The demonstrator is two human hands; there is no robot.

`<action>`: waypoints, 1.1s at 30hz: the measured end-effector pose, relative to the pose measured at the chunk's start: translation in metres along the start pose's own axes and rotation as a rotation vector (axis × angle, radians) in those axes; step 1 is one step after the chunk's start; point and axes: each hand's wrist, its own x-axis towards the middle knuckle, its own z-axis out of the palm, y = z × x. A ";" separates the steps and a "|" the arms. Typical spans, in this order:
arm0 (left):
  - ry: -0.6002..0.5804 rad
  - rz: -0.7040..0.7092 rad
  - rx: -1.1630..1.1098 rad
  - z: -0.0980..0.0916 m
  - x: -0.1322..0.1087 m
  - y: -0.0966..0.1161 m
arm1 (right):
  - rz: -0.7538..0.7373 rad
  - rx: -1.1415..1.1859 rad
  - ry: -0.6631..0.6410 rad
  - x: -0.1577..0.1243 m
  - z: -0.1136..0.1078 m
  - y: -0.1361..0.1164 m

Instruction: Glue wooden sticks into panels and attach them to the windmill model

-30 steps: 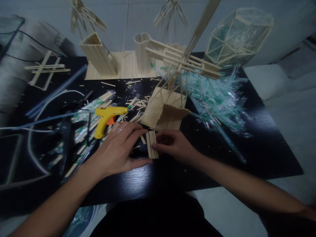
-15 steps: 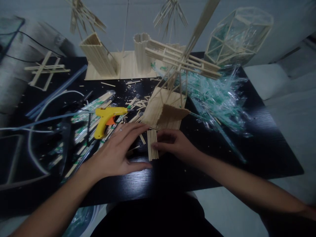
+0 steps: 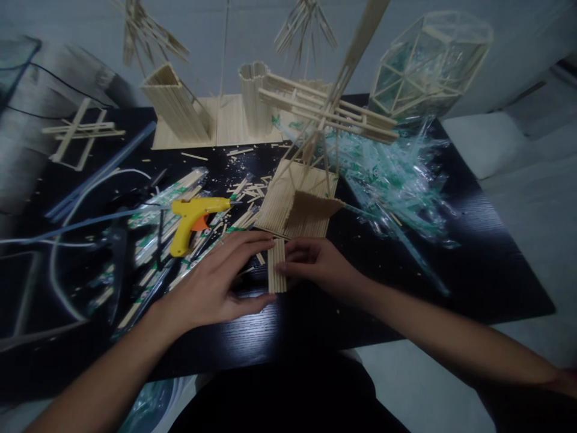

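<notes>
A small bundle of thin wooden sticks [image 3: 277,270], laid side by side in a flat strip, is between my hands near the table's front. My left hand [image 3: 220,276] spans it lengthwise, fingertips at the far end and thumb at the near end. From the right side, my right hand [image 3: 315,264] pinches the strip, its thumb on top and its curled fingers partly hidden. Just beyond stands a windmill-like stick model [image 3: 320,120] on a slatted stick base [image 3: 277,198]. A yellow glue gun [image 3: 192,219] lies left of it, nozzle pointing right.
Plastic-wrapped stick packs [image 3: 148,282] and a white cable [image 3: 54,264] spread over the left side. Crumpled clear wrappers [image 3: 396,174] cover the back right, beside a faceted stick frame [image 3: 433,66]. Stick towers [image 3: 180,108] stand at the back. Short offcuts [image 3: 255,191] litter the black table [image 3: 451,288].
My left fingertips and thumb have drawn in closer to the two ends of the strip. My right hand keeps its pinch. The whole view has shifted slightly.
</notes>
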 end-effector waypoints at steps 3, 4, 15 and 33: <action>0.002 0.019 0.006 0.001 0.000 -0.001 | 0.010 -0.010 -0.005 0.000 0.001 0.000; 0.004 0.024 0.007 0.001 0.000 -0.002 | 0.011 -0.015 -0.003 0.000 0.001 0.000; 0.034 0.061 0.008 0.003 0.002 -0.003 | -0.010 -0.044 0.002 -0.001 0.000 0.001; 0.016 -0.007 -0.018 0.004 0.001 -0.003 | 0.003 -0.045 -0.029 -0.001 -0.001 0.002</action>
